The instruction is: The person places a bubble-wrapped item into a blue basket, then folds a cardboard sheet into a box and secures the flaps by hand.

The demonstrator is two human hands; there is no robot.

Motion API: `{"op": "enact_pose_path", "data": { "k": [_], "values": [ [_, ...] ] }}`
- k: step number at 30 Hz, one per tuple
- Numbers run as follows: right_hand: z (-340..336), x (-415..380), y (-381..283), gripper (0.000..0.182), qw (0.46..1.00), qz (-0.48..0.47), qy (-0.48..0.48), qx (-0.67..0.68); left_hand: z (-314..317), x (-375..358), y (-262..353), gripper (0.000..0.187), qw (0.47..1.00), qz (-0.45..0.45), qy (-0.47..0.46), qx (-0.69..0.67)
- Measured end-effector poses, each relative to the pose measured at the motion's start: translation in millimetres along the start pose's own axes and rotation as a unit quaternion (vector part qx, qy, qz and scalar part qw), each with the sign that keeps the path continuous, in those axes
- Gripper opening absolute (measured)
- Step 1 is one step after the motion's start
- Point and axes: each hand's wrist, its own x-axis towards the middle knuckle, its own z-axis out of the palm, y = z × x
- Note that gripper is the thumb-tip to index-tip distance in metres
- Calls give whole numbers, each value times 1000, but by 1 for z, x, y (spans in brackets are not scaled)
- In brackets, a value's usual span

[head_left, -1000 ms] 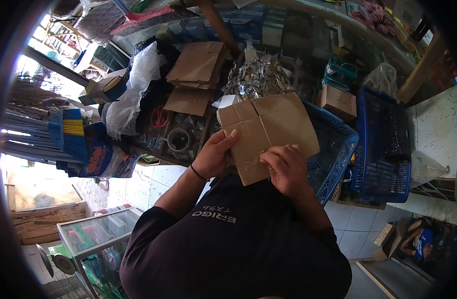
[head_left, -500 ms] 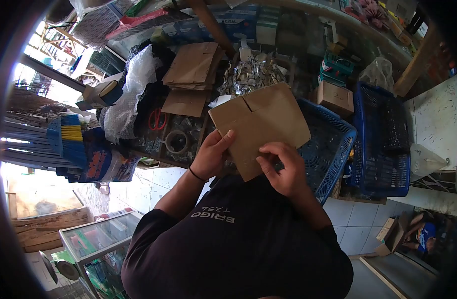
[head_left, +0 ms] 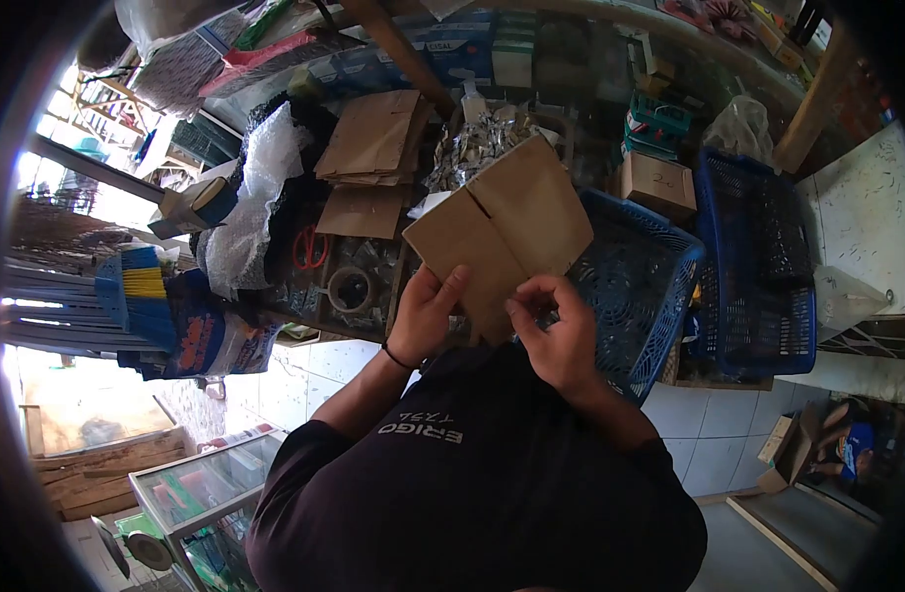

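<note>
The left hand [head_left: 426,314] is clenching the lower left edge of the cardboard piece [head_left: 502,217], its thumb lying across the face, and a dark wristband [head_left: 398,358] is circling the wrist. The right hand [head_left: 559,331] is hovering by the lower right edge with thumb and forefinger bent close together; whether its grip is actually catching the cardboard, I cannot tell. The cardboard piece is tilting in front of the chest, above the near edge of the desk [head_left: 405,264], and is partly covering a silvery heap [head_left: 472,148]. To its left, a tape roll [head_left: 334,288] and red-handled scissors [head_left: 322,255] are lying near each other, below a cardboard stack [head_left: 368,133]. On the right, a blue basket [head_left: 687,259] is sitting beside the right hand, just below a small box [head_left: 657,187].
</note>
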Motion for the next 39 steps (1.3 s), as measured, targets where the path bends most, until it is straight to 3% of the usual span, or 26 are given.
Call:
{"op": "enact_pose_path", "data": {
  "k": [7,11,15,17,23,28,32,39],
  "values": [
    [-8,-8,-23,15,979,-161,19,121,-3,-1,-2,29,999,6,48,25],
    [-32,-11,-25,23,996,-51,1,75,-4,-2,-2,30,997,17,6,79],
    [-47,-38,12,21,990,18,139,10,6,-2,-4,36,999,-25,25,0],
    [-56,-55,33,22,972,55,230,5,4,2,-3,38,999,-42,-24,4],
    [-97,-108,61,25,889,114,438,-68,25,19,3,38,995,-38,-82,52],
    [-136,-150,80,30,818,160,547,-78,46,27,11,38,985,-42,-148,80],
    [-179,-172,81,31,801,182,563,-90,48,32,11,39,980,-52,-170,87],
    [-245,-180,94,45,853,210,467,-99,44,29,10,36,986,-50,-143,77]
  ]
}}
